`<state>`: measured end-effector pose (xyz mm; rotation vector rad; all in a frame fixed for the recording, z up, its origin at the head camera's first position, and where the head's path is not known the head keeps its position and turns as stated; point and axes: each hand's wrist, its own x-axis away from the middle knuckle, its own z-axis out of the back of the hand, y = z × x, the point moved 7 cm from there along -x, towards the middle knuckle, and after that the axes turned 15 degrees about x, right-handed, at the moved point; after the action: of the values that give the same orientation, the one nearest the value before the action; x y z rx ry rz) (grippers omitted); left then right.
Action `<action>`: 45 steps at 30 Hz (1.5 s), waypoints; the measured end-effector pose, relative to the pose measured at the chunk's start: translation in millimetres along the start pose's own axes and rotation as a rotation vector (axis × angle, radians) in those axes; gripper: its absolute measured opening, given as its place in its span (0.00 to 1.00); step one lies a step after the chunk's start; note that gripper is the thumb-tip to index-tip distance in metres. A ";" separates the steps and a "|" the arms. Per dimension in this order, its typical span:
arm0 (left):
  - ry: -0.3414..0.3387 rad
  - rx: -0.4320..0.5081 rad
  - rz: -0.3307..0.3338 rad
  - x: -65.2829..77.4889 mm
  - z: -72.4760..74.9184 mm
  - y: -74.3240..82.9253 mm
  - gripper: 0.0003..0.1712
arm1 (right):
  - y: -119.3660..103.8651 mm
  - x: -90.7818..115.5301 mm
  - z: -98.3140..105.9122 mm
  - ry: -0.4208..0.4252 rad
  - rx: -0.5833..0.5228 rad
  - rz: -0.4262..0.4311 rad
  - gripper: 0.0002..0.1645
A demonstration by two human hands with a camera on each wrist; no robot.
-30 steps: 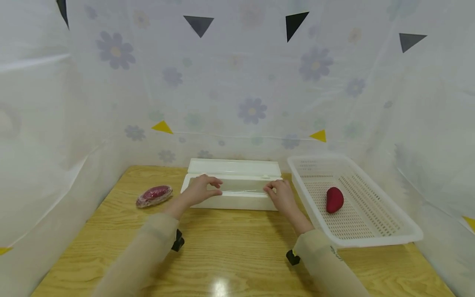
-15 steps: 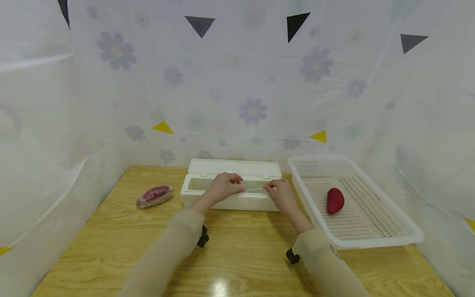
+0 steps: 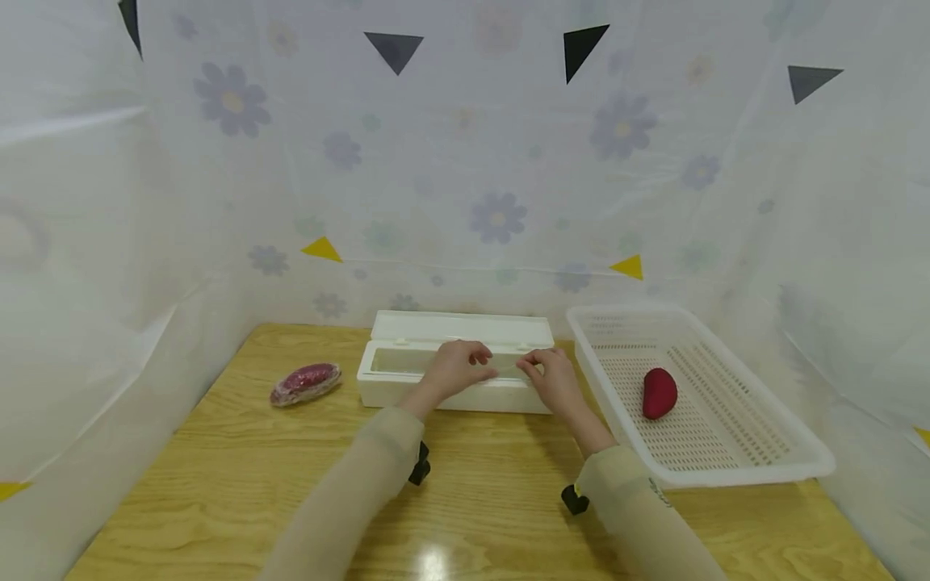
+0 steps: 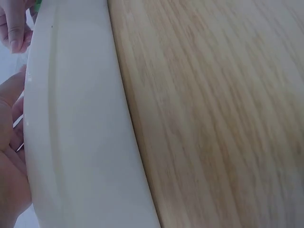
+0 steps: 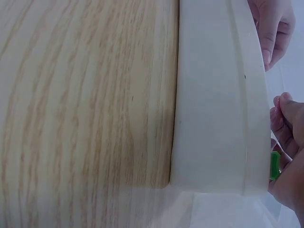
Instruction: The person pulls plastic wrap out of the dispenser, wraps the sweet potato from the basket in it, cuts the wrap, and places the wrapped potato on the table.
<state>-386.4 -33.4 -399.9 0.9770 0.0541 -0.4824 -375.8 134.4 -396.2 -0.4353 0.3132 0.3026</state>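
Note:
A long white cling film dispenser box (image 3: 436, 395) lies on the table with its lid (image 3: 461, 328) raised at the back. Over its open top, my right hand (image 3: 554, 381) pinches a thin edge of clear cling film (image 3: 507, 369) between thumb and fingertips. My left hand (image 3: 454, 371) is just to its left, thumb and fingers apart, thumb tip close to the film. The right wrist view shows the right thumb and fingertips together (image 5: 280, 102). There, a small green piece (image 5: 275, 165) shows beside the hand. In the left wrist view the box's front wall (image 4: 85, 118) hides part of the left hand.
Left of the box lies a purplish-red oblong item (image 3: 307, 383) wrapped in clear film. A white perforated basket (image 3: 734, 476) stands on the right, holding a dark red, mango-shaped item (image 3: 659, 394). Behind the wooden table (image 3: 479, 500) hangs a flowered curtain (image 3: 436, 177).
My left hand has moved right along the box, closer to the right hand. The right hand has kept its place, still pinching the film.

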 end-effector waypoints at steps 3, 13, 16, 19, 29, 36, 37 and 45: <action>0.030 -0.041 0.004 0.0 -0.4 -1.2 0.17 | 0.4 -0.3 -0.9 -0.003 -0.011 0.003 0.11; 0.089 -0.136 0.056 8.3 16.2 -13.0 0.11 | 0.3 0.2 0.8 0.010 -0.032 0.013 0.12; 0.095 -0.175 0.067 13.2 25.1 -16.6 0.09 | 0.5 0.5 0.8 0.005 -0.034 0.016 0.12; 0.102 -0.197 0.082 18.3 35.4 -21.3 0.08 | 1.0 0.1 0.0 0.003 -0.037 0.025 0.12; 0.111 -0.185 0.134 36.1 69.2 -37.7 0.07 | -2.7 1.6 4.1 0.019 -0.045 0.047 0.12; 0.122 -0.270 0.121 45.2 88.1 -51.1 0.06 | -1.3 2.9 2.9 0.007 -0.054 0.047 0.11; 0.122 -0.280 0.110 46.3 90.2 -51.4 0.06 | -0.7 3.0 2.4 0.004 -0.055 0.046 0.11; 0.136 -0.385 0.028 51.2 101.6 -50.0 0.05 | 2.7 2.7 2.1 0.013 -0.057 0.053 0.12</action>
<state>-378.7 -157.3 -394.6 0.6303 0.2465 -0.3617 -373.8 138.2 -396.4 -0.4853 0.3295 0.3614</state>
